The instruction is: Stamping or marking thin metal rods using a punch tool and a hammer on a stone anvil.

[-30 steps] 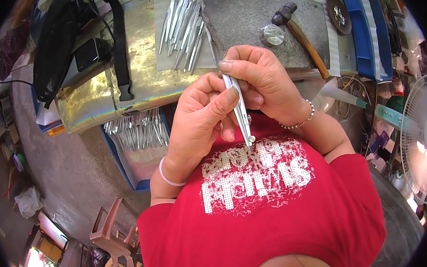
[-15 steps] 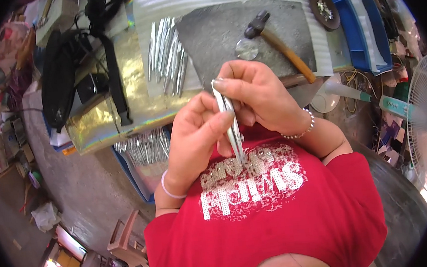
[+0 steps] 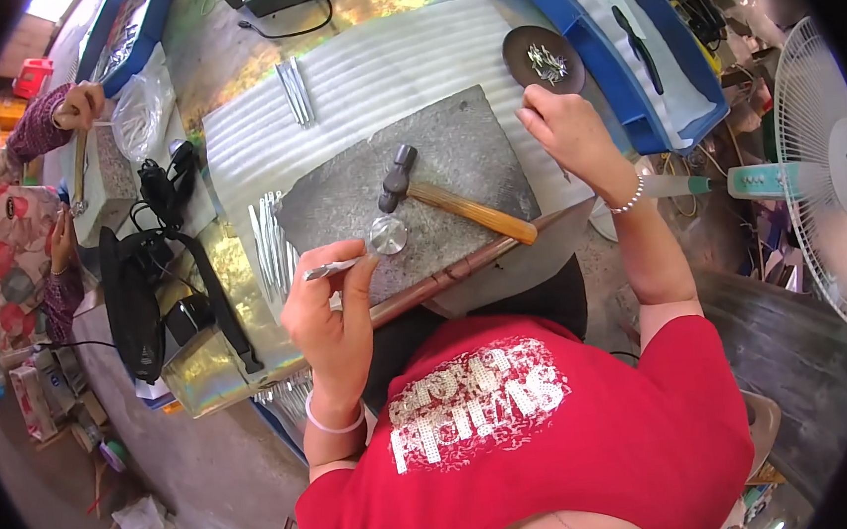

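My left hand [image 3: 330, 317] pinches a slim silver metal piece [image 3: 332, 269] between thumb and fingers, over the near left part of a grey stone slab [image 3: 338, 192]. Beside its fingertips, a round shiny metal disc [image 3: 388, 234] lies on the slab. A ball-peen hammer [image 3: 469, 211] with a wooden handle rests across the slab. My right hand [image 3: 570, 132] is just below a round brown dish [image 3: 514, 53] of small silver bits [image 3: 547, 63]. Its fingers are curled together; whatever they may hold is hidden.
Slim silver pieces lie left of the slab [image 3: 270, 239] and beyond it [image 3: 295, 92] on white foam sheeting [image 3: 407, 52]. A blue tray [image 3: 618, 80] stands at right, near a fan [image 3: 819, 174]. A black bag [image 3: 136, 307] sits left. Another person's hand [image 3: 81, 104] grips a hammer at far left.
My hands have parted: the right has moved away to the dish, while the left keeps a silver piece near the slab. The view has shifted, showing more of the table and another person.
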### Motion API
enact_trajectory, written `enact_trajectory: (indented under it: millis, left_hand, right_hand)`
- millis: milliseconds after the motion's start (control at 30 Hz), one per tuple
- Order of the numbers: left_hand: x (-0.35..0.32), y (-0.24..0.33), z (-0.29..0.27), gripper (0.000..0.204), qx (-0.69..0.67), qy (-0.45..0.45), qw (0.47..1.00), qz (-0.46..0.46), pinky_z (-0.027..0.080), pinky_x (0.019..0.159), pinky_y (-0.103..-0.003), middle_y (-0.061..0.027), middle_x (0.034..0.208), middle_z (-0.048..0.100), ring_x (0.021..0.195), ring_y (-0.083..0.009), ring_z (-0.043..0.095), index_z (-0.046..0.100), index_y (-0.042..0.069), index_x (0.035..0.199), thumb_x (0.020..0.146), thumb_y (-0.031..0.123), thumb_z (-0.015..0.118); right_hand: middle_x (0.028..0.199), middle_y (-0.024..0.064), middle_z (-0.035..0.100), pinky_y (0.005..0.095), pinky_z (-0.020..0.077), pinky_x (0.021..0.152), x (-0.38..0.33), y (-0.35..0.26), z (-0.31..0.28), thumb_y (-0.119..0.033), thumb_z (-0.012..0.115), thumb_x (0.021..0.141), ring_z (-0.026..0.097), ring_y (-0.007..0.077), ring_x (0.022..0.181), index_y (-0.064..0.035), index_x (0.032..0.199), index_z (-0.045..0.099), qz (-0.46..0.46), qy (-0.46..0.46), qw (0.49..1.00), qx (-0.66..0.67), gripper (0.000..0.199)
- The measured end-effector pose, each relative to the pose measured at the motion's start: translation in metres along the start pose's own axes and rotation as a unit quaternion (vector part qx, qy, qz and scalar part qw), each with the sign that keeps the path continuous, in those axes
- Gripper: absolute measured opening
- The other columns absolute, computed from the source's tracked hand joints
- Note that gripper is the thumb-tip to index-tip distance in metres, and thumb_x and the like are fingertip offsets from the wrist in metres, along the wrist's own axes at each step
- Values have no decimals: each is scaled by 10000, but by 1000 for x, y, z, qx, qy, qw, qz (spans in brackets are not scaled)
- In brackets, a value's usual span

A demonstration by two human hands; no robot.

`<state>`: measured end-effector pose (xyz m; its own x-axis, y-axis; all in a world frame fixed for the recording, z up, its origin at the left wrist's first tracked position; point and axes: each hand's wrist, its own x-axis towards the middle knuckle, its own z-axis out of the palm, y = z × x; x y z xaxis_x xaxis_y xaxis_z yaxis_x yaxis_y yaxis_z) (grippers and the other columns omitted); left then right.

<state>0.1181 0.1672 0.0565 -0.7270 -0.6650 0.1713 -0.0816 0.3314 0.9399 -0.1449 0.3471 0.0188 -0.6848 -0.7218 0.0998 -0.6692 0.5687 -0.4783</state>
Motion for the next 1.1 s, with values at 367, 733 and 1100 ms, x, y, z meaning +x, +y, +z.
enact_trajectory:
  millis: [367, 733, 1100]
  left_hand:
    - [8, -9, 6, 87, -15, -69, 990, -123, 483, 669, -211, -33, 778, 631, 724, -95, 609, 613, -14, 949, 872, 26, 607]
    - [12, -10, 13, 43, -89, -76, 985, -130, 479, 619, -197, -46, 819, 631, 684, -76, 590, 602, -25, 905, 865, -10, 606]
    - [12, -17, 14, 62, -117, -69, 985, -105, 497, 629, -204, -65, 852, 627, 703, -103, 617, 588, -46, 935, 879, -23, 572]
  right_hand:
    - [940, 161, 548, 395, 460, 704, -34, -61, -16, -198, 644, 803, 568, 328, 825, -29, 1065, 531, -132, -33, 986, 92, 331]
    - [1013, 164, 478, 402, 433, 797, -53, -100, 11, -18, 610, 699, 515, 315, 949, 33, 1152, 464, -127, -82, 985, -83, 478]
    - [950, 166, 541, 405, 472, 683, -54, -91, 11, -24, 584, 786, 585, 340, 789, -31, 1086, 480, -38, -75, 966, 246, 318]
